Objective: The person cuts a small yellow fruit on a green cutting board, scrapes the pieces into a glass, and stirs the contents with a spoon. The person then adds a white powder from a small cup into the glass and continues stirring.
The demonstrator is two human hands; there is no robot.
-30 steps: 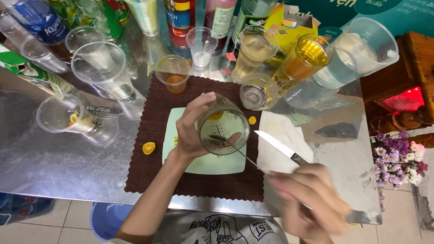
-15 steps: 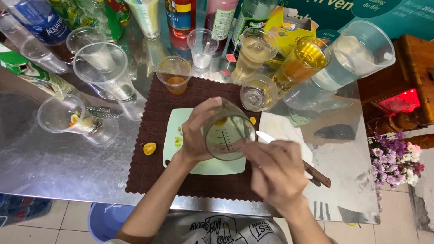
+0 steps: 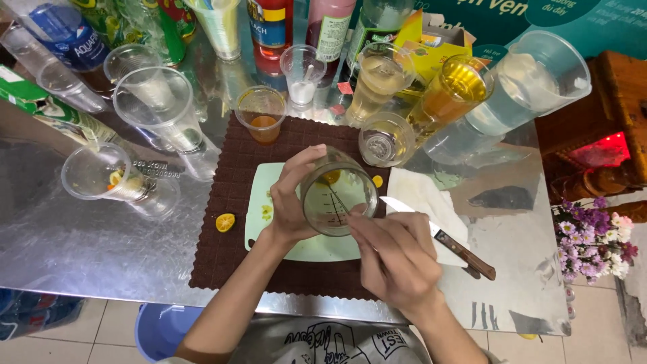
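We see our left hand (image 3: 291,209) wrapped around a tilted measuring cup (image 3: 337,199) above the cutting board (image 3: 317,248), right hand (image 3: 397,259) pinching a thin stick (image 3: 337,200) inside it (knife (image 3: 441,237) just beside).

Glossy metal table (image 3: 81,243), perhaps cloth mat (image 3: 222,259), clear plastic cup (image 3: 335,201)

1 measuring cup (image 3: 337,199), 1 knife (image 3: 441,238), 1 cutting board (image 3: 317,248)

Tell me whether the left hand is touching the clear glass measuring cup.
Touching. The head view shows the left hand wrapped around the clear glass measuring cup, fingers against its side.
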